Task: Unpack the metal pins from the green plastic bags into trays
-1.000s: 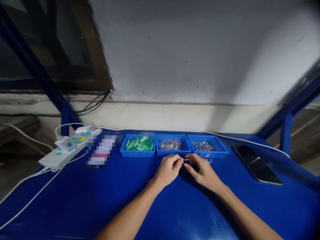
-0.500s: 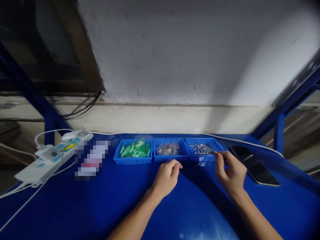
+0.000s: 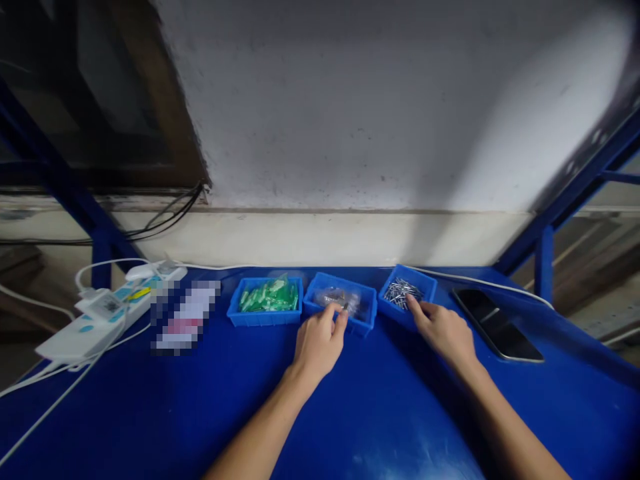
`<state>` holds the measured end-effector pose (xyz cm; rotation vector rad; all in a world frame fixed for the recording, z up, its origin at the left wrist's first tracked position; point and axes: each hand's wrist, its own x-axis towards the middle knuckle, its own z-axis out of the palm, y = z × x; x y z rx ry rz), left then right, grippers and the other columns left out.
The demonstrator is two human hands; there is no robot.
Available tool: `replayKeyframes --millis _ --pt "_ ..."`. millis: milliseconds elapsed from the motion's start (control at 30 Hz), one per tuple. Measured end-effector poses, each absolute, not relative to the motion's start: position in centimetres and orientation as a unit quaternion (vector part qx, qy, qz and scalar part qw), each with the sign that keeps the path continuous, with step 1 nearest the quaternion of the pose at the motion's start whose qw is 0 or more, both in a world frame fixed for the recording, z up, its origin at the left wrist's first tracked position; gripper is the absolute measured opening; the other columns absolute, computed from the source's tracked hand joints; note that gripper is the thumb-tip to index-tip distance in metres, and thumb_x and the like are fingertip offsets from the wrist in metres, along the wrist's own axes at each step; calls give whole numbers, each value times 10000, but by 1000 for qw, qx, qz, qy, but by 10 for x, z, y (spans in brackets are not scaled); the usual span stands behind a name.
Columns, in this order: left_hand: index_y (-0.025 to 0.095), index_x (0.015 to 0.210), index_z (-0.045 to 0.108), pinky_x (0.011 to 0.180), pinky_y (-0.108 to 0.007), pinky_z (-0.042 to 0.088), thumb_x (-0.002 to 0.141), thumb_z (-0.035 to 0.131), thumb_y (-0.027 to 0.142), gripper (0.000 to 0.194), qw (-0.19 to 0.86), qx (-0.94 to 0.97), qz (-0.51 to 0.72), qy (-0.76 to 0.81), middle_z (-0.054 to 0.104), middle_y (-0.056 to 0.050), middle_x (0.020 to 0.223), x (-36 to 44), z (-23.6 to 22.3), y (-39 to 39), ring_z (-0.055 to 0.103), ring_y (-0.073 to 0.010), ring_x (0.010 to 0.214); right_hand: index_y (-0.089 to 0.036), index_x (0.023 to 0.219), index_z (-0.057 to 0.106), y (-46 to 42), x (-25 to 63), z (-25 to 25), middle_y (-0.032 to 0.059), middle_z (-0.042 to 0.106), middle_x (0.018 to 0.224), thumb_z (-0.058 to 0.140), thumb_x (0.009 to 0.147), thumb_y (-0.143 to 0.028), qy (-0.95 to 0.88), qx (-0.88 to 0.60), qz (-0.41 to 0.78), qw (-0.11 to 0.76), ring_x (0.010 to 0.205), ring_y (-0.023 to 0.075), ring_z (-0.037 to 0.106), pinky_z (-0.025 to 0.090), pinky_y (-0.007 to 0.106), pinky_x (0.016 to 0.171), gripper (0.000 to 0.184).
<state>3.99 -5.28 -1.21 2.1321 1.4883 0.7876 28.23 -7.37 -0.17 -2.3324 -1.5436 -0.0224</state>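
Note:
My left hand (image 3: 320,343) is at the front edge of the middle blue bin (image 3: 364,325), thumb and forefinger pinched together. A tiny dark bit shows at its fingertips, too small to name. Clear plastic bags (image 3: 345,297) of small parts lie in that bin. My right hand (image 3: 447,333) reaches over the near side of the right blue bin (image 3: 425,283), fingers drawn together. Its fingertips touch the thin silvery metal pins or screws (image 3: 397,291) heaped inside; whatever they hold is hidden. Both of these bins sit turned at an angle.
A left blue bin (image 3: 265,320) holds green packets (image 3: 270,295). Further left are a blurred-out card (image 3: 185,317) and a white power strip (image 3: 95,333) with cables. A dark phone (image 3: 500,327) lies at the right. Behind the blue table (image 3: 225,413) stands a wall (image 3: 325,120).
My left hand has moved forward to the middle bin. The right hand has moved left and down to the metal pieces. The middle and right bins have turned askew.

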Motion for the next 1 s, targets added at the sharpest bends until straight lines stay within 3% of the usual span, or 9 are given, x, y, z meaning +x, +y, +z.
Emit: replayKeyframes --millis 133,233,300,400,567,667,767,833,1000 --pt "210 851 580 749 -310 432 945 243 396 397 180 748 329 547 618 -64 871 36 -6 -53 609 -210 850 -252 923 690 -73 319 -3 121 669 690 429 730 -699 -480 -862 -1 161 600 302 628 411 361 515 552" --pt "226 1025 558 860 -357 430 937 272 425 359 210 752 346 520 600 -78 1019 33 0 -59 573 -226 992 -198 1154 598 -68 334 -14 130 690 787 548 682 -612 -462 -851 17 249 687 306 646 451 375 577 630" --pt "247 1187 483 927 -402 410 887 402 478 387 232 773 339 483 545 -102 1195 30 3 -66 512 -260 1128 -152 1100 635 -64 340 -22 127 694 780 594 666 -485 -446 -839 50 307 726 293 652 467 364 623 549" --pt "279 1275 414 979 -441 383 745 632 472 605 245 803 323 436 400 -123 1381 28 -3 -77 402 -311 1256 -157 931 711 -62 347 -29 110 702 757 575 677 -399 -407 -821 94 389 760 284 654 477 364 669 375" --pt "246 909 527 905 -394 435 755 630 267 186 275 766 358 458 591 -52 1116 32 -24 -78 542 -254 1088 -118 997 694 -61 338 -25 131 701 880 642 646 -455 -316 -731 136 589 814 266 644 499 353 687 489" --pt "226 901 511 877 -350 457 775 576 205 143 299 710 447 455 484 -78 1285 32 -25 -70 473 -243 1191 -119 1010 673 -59 324 -20 106 690 858 702 601 -457 -283 -673 182 659 751 224 642 513 321 653 532" --pt "211 904 527 823 -346 483 777 529 172 133 316 671 486 462 358 -97 1395 28 -14 -61 399 -271 1264 -117 1038 643 -57 318 -19 87 677 819 725 581 -466 -253 -658 209 677 700 205 637 519 308 609 581" --pt "210 880 535 869 -395 464 784 508 170 108 301 672 482 475 398 -94 1365 26 -4 -55 366 -287 1289 -118 1048 635 -56 318 -20 83 673 801 705 603 -478 -252 -656 232 673 683 204 634 517 311 593 577" --pt "200 802 517 1003 -466 366 790 518 177 26 117 712 496 483 485 -106 1214 38 9 -42 422 -270 1236 -123 1062 620 -61 315 -18 112 676 866 612 695 -505 -352 -695 135 612 747 226 625 498 342 651 530"
